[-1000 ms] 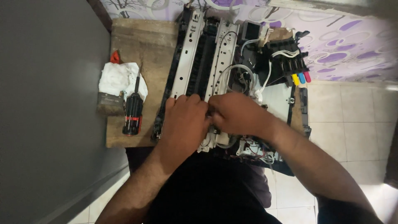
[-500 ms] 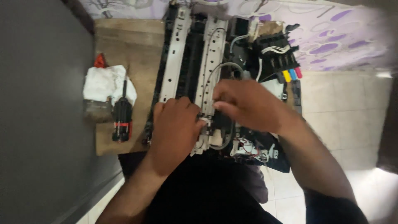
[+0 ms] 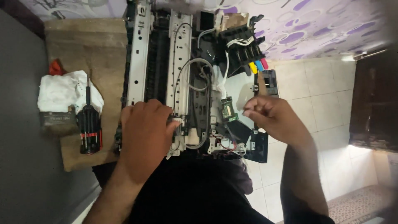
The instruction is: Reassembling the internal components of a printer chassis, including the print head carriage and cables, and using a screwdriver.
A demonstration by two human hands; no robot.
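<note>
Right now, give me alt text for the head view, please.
A person's left hand presses on the near end of an opened printer chassis, while the right hand hovers pinched beside a small green circuit board. A screwdriver lies left.

A small brown wooden table (image 3: 89, 49) stands on a pale tiled floor (image 3: 315, 108). On the table lie an opened black and silver printer (image 3: 166, 62), a crumpled white cloth (image 3: 62, 93), and a black screwdriver with red bands (image 3: 88, 124).

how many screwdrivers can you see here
1. The screwdriver, black handle with red bands, lies on the wooden board beside the white cloth, left of the left hand. Others may be hidden under the cloth or hands.
</note>
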